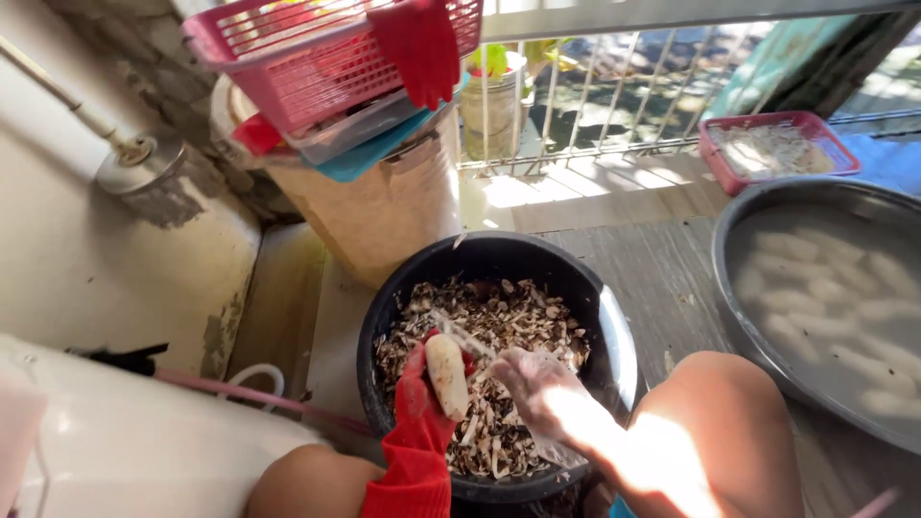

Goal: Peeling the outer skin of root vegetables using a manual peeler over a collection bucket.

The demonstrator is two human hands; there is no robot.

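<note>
Sunlit planks and a white railing frame this outdoor work spot, with bright glare falling across the person's knees. Dead centre, a pale, smooth peeled root (447,375) stands almost upright, cream-coloured and blunt at both ends, just above the black tub (614,331). The left hand (419,384), in a red rubber glove, is clamped around its lower half. The bare right hand (537,388), at three o'clock from the root, is closed around a thin peeler (460,336) whose tip rests against the root's upper end; sun washes out the fingers. Below both hands the tub is heaped with brown and white peelings (508,317). Out at two o'clock, a wide grey basin (758,206) holds cloudy water with many more peeled pale roots lying under the surface. Beyond it at one o'clock sits a shallow red tray (712,144) of pale scraps. Up at eleven o'clock, a pink slatted basket (288,58) perches on a big metal pot (384,216).
</note>
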